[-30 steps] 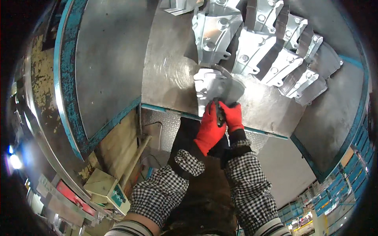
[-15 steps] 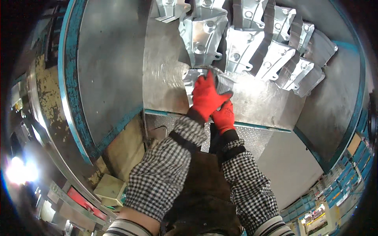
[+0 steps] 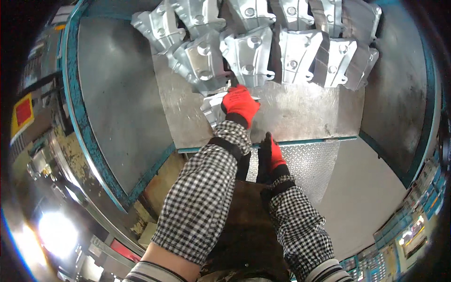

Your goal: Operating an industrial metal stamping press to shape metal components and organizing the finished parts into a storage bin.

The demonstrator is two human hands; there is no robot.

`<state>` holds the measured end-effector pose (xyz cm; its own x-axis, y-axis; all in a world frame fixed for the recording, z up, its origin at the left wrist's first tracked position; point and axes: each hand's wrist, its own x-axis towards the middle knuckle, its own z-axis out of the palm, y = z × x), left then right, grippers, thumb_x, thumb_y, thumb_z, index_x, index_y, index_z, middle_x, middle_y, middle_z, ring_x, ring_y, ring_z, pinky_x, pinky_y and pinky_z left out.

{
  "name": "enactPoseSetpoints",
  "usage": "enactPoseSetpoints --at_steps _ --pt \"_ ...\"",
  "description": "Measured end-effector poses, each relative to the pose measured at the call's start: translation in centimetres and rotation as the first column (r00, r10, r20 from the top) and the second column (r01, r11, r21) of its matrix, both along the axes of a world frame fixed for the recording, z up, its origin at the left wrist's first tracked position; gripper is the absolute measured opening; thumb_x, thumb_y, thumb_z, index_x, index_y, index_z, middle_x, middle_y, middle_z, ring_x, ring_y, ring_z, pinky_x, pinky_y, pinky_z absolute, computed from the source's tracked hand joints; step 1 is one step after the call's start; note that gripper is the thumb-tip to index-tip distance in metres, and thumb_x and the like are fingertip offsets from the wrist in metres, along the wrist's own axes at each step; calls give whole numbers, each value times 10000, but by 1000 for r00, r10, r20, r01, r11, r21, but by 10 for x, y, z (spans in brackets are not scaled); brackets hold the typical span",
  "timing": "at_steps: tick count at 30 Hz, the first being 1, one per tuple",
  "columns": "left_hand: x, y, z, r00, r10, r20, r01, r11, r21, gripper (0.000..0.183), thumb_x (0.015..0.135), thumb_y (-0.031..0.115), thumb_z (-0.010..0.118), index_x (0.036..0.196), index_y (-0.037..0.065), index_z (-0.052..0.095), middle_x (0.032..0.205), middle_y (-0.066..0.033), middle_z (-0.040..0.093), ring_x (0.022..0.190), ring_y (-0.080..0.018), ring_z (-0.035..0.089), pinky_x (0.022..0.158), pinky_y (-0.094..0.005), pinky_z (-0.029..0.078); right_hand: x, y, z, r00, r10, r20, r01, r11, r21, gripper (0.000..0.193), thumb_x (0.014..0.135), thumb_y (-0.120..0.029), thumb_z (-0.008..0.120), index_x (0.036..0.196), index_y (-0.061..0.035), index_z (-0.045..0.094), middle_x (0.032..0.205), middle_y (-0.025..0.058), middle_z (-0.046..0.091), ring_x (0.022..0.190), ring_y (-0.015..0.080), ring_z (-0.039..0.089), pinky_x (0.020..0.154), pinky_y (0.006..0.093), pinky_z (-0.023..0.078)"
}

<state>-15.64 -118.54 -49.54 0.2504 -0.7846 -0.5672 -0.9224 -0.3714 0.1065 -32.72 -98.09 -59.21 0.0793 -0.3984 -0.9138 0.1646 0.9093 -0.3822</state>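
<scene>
My left hand [image 3: 240,104], in a red glove, reaches over the metal surface with its fingers curled on a shiny stamped metal part [image 3: 213,109]. Most of that part is hidden under the glove, and its fingertips are mostly out of sight. Just beyond the fingers leans a stack of similar stamped metal parts [image 3: 199,61]. Another such stack [image 3: 247,54] stands to its right. My right hand [image 3: 274,154], in a red glove with a dark palm, is apart from the parts at the surface's front edge. Its fingers are stretched out, holding nothing.
Two rows of stacked stamped parts [image 3: 300,51] fill the far side of the metal surface [image 3: 300,110]. Grey side panels with worn blue edges [image 3: 124,103] rise left and right. Below the front edge lies a diamond-pattern metal plate [image 3: 310,164].
The view has shifted, showing more stacks at the left. My hands have separated: the right has drawn back from the stacked parts, while the left stays over a part by the stacks.
</scene>
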Motion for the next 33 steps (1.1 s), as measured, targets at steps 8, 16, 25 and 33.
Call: enactPoseSetpoints --at_steps 8,16,25,33 --pt "54 19 7 974 10 -225 -24 998 -60 705 712 540 807 1205 49 696 1099 -198 725 1021 -363 700 913 -449 537 83 -1 64 650 -647 398 401 737 544 764 902 -781 532 1266 -115 625 1051 80 686 876 260 654 764 411 539" --pt "157 79 20 608 346 -714 -354 924 147 587 759 9 844 1314 100 674 1142 -20 724 942 -109 656 729 -251 539 135 40 37 410 -783 467 553 621 556 593 1050 -477 544 1500 -100 460 1498 125 534 1333 309 551 1092 478 507" --pt "201 118 23 398 340 -852 -445 884 145 644 783 -104 773 1378 73 602 1285 -49 670 1114 -132 638 902 -287 547 130 40 14 623 -690 368 521 717 462 605 1008 -529 586 1457 -132 499 1412 101 586 1227 290 604 971 463 557" --pt "229 151 15 334 308 -891 -565 822 72 576 840 -92 759 1377 6 575 1379 -105 638 1262 -200 602 1080 -350 479 138 26 0 704 -601 378 418 781 465 636 965 -586 626 1420 -152 530 1329 84 635 1129 286 650 874 463 594"
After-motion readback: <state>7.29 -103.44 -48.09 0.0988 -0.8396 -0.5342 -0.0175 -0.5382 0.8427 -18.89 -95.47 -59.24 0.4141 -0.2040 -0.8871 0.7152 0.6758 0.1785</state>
